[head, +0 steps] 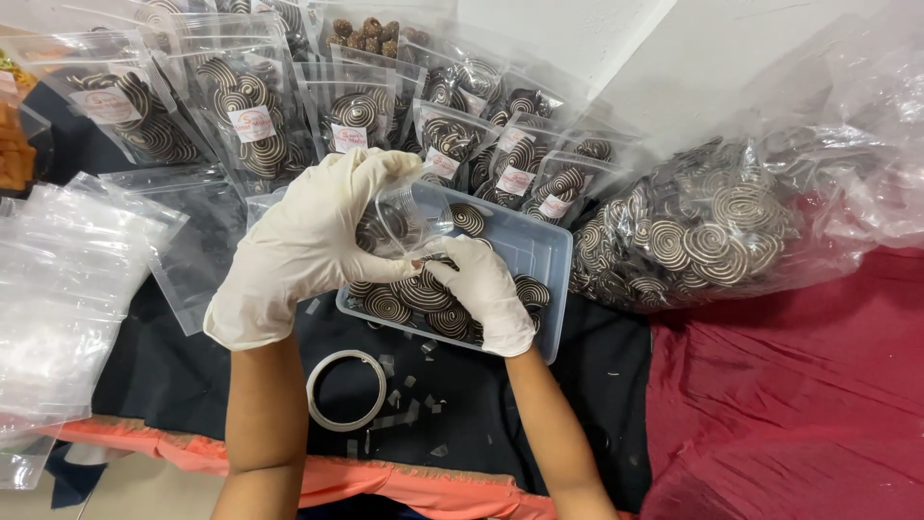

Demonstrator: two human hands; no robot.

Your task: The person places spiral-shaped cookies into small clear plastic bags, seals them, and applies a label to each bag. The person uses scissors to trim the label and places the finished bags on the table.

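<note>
Gloved left hand [308, 246] grips a clear pouch [404, 217] by its mouth, fingers pinched on the film. Just below it, the gloved right hand [486, 289] closes its fingertips on spiral cookies [409, 294] in the blue tray [539, 246]. Filled pouches [255, 120] stand beyond.

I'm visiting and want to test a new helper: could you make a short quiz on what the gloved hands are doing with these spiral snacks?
1. True or false: both hands wear white gloves.
2. What does the left hand hold? A) a clear pouch B) a tape ring C) a red cloth
3. Where does the right hand reach?

Key:
1. True.
2. A, a clear pouch, held above the tray.
3. Into the pale blue tray, onto the spiral snacks. The tape ring lies untouched on the black cloth; filled pouches stand behind.
</note>
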